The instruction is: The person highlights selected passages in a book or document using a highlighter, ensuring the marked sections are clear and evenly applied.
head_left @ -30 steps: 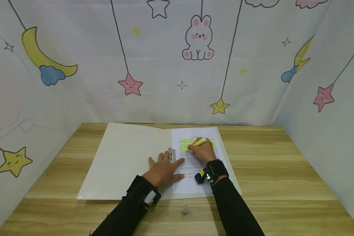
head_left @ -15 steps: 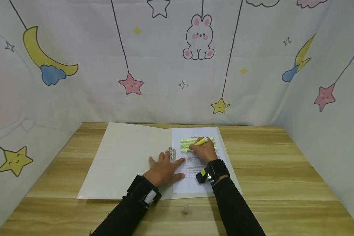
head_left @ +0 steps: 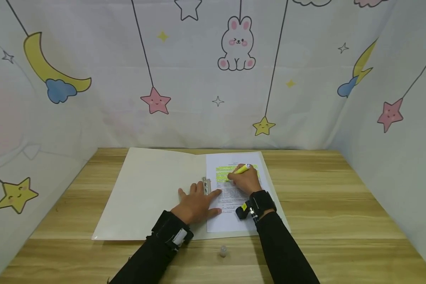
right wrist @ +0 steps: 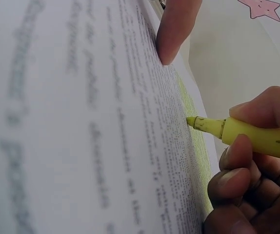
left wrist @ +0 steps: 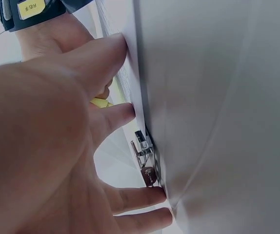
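Observation:
My right hand pinches a yellow highlighter between thumb and fingers. Its chisel tip meets the printed sheet in the right wrist view, at the lower edge of a block of yellow-marked lines. The sheet lies on the right side of an open white folder. With fingers spread, my left hand rests across the folder's middle, its thumb and index finger on the sheet's left edge. Just above that hand sits the folder's metal clip, also seen past the fingers in the left wrist view.
A small translucent, rounded piece lies on the wooden table in front of the folder. White cloth walls printed with stars, moons and a rabbit enclose the table at the back and both sides.
The highlighter tip has shifted slightly right along the text with my right hand. My left hand keeps its place on the folder and sheet.

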Demonstrator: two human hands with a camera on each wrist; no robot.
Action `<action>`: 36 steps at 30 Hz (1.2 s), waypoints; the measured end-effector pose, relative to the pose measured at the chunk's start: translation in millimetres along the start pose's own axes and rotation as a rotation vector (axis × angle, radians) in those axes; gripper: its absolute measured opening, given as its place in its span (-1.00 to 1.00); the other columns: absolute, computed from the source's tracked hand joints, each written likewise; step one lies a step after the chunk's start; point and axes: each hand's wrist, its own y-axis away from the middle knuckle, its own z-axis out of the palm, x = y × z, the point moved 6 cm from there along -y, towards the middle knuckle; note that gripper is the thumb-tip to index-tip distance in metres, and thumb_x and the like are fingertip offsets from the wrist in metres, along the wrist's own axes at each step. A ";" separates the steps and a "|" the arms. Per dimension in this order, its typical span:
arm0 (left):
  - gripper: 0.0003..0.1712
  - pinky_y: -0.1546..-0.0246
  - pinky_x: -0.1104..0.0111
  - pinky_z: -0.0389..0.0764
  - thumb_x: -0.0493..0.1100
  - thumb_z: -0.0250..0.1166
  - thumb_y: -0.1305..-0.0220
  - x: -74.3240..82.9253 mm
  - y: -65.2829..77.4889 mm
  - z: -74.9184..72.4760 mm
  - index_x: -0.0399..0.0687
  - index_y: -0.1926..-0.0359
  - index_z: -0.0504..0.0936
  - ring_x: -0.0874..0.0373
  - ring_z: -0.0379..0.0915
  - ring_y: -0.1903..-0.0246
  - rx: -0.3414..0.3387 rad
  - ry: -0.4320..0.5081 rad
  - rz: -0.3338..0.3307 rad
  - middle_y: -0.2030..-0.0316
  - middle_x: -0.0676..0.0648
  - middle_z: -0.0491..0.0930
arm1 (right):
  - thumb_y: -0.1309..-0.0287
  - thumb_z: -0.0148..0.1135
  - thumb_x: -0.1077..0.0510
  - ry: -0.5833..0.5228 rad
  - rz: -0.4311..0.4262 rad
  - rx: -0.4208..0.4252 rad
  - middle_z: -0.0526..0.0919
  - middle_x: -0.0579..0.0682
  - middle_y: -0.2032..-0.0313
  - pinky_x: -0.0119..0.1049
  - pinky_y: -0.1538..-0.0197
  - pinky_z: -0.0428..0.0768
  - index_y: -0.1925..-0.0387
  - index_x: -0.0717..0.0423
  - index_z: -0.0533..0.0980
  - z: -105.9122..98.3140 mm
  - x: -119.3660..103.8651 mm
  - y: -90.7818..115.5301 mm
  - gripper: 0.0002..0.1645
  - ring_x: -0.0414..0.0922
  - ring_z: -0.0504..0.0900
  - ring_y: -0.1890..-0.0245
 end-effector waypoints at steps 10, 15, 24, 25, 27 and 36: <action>-0.26 -0.21 -0.46 0.17 0.43 0.15 -0.25 0.5 -2.2 2.3 0.49 -0.42 0.30 -0.28 0.15 -0.34 -0.002 -0.004 0.002 -0.37 -0.34 0.21 | 0.01 0.39 0.17 0.009 0.048 0.012 0.55 -0.04 0.67 -0.30 0.51 0.41 0.53 0.13 0.52 -3.4 3.5 -0.7 -0.82 -0.12 0.50 0.62; -0.26 -0.21 -0.47 0.16 0.42 0.16 -0.25 -1.0 -2.3 2.3 0.49 -0.42 0.30 -0.29 0.14 -0.34 -0.002 0.002 -0.002 -0.37 -0.35 0.20 | 0.01 0.39 0.15 0.006 0.038 0.012 0.54 -0.05 0.67 -0.30 0.50 0.42 0.54 0.12 0.51 -2.4 3.3 -1.7 -0.80 -0.12 0.51 0.61; -0.26 -0.21 -0.47 0.17 0.42 0.16 -0.25 -1.2 -1.0 1.3 0.48 -0.42 0.31 -0.29 0.15 -0.34 -0.001 0.010 0.004 -0.37 -0.36 0.21 | 0.00 0.37 0.14 0.026 0.047 0.022 0.56 -0.04 0.66 -0.30 0.49 0.43 0.53 0.11 0.51 -4.3 5.4 -2.0 -0.81 -0.12 0.52 0.62; -0.26 -0.20 -0.47 0.17 0.42 0.16 -0.25 -1.3 -0.8 1.2 0.48 -0.42 0.31 -0.29 0.15 -0.34 0.000 0.009 0.004 -0.37 -0.36 0.21 | -0.01 0.37 0.15 0.024 0.040 0.022 0.56 -0.03 0.66 -0.30 0.49 0.43 0.53 0.12 0.51 -4.4 4.9 -2.1 -0.81 -0.12 0.51 0.62; -0.26 -0.20 -0.47 0.17 0.42 0.16 -0.25 -1.8 -0.9 1.4 0.48 -0.42 0.31 -0.29 0.15 -0.34 0.002 0.009 0.003 -0.37 -0.36 0.20 | -0.02 0.37 0.15 0.016 0.034 0.017 0.55 -0.03 0.67 -0.30 0.50 0.43 0.52 0.13 0.51 -4.3 4.0 -2.0 -0.81 -0.12 0.51 0.63; -0.26 -0.20 -0.47 0.17 0.43 0.15 -0.25 -1.2 -2.8 2.1 0.49 -0.42 0.30 -0.29 0.14 -0.35 0.002 -0.002 0.002 -0.37 -0.35 0.20 | 0.00 0.37 0.16 0.022 0.046 0.016 0.54 -0.05 0.66 -0.32 0.52 0.41 0.54 0.13 0.50 -9.8 5.0 -2.1 -0.81 -0.12 0.50 0.61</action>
